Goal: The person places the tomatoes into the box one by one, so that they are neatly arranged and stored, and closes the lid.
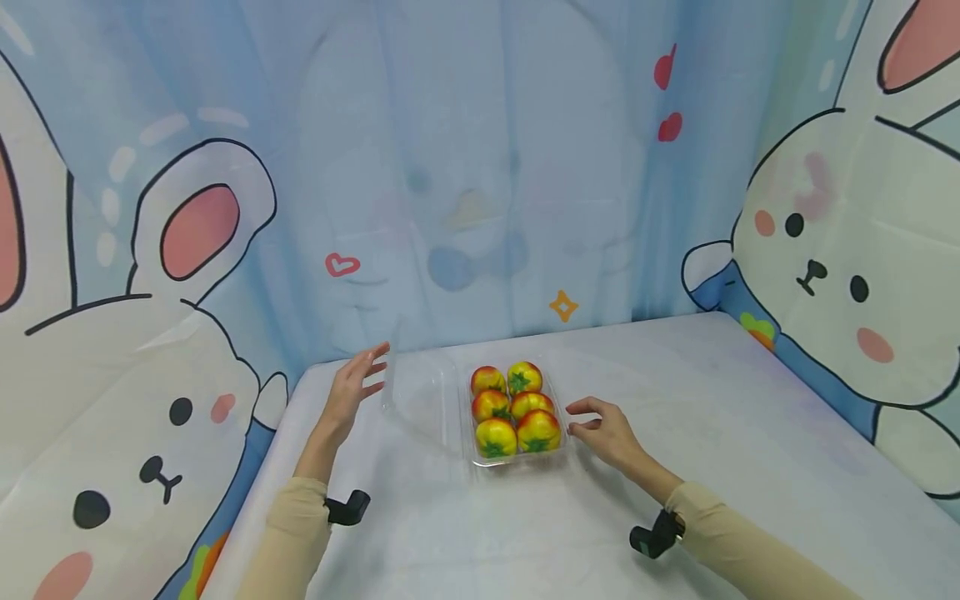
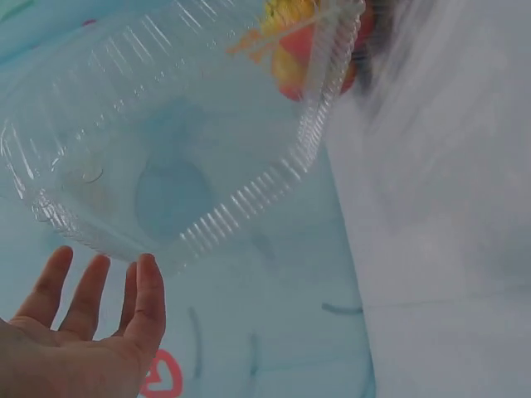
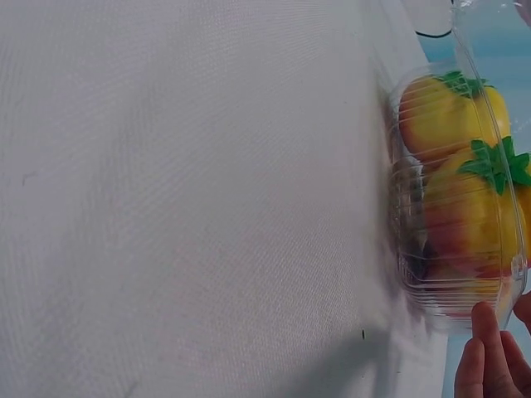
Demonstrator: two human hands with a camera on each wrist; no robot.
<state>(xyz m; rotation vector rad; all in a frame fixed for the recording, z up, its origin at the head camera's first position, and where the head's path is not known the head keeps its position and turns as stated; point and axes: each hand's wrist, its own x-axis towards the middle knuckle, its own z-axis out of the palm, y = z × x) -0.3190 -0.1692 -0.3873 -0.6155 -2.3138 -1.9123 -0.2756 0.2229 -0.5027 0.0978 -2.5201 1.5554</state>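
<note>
A clear plastic clamshell box (image 1: 480, 461) stands on the table with several yellow-red persimmons (image 1: 538, 430) in it, green leafy caps showing on some. Its transparent lid (image 2: 241, 203) is raised on the left side. At the lid's outer edge is my left hand (image 1: 348, 396), its fingers extended and spread; in the left wrist view the fingertips (image 2: 147, 264) meet or nearly meet the lid. My right hand (image 1: 609, 433) is by the box's right wall, thumb and fingers apart. In the right wrist view its fingertips (image 3: 484, 315) are close to the box's corner; contact is unclear.
A white cloth covers the table (image 1: 712, 400). Behind it hangs a light blue curtain (image 1: 465, 167) with printed cartoon rabbits at both sides. Each wrist bears a small black camera, such as the left camera (image 1: 348, 507).
</note>
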